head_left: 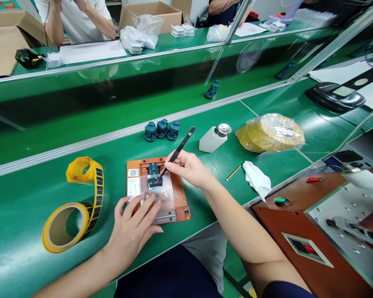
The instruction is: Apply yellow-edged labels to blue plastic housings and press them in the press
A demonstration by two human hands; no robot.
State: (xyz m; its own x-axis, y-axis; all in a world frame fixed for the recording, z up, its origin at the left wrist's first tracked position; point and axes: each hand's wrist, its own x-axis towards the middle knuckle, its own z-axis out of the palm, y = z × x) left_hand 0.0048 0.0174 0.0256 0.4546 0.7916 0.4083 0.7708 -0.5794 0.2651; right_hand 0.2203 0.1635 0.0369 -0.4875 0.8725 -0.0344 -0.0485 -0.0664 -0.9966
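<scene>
My right hand (188, 167) pinches black tweezers (182, 145), their tips down on a dark label (155, 182) with red lettering. The label lies over a clear plastic plate (169, 188) on an orange-brown fixture (183, 194). Behind the label, a dark teal plastic part (153, 168) sits in the fixture. My left hand (133, 221) rests with fingers spread on the clear plate's near side. Left of it, a yellow roll of labels (51, 231) stands with its strip (98, 186) curling up to a smaller coil.
Several teal parts stand behind the fixture, including one (162, 129). A white dispenser bottle (213, 139), wrapped yellow rolls (270, 132), a cotton swab (233, 173) and a white cloth (257, 179) lie right. An orange-brown machine (286, 231) borders the bench; a co-worker (77, 20) sits beyond the divider.
</scene>
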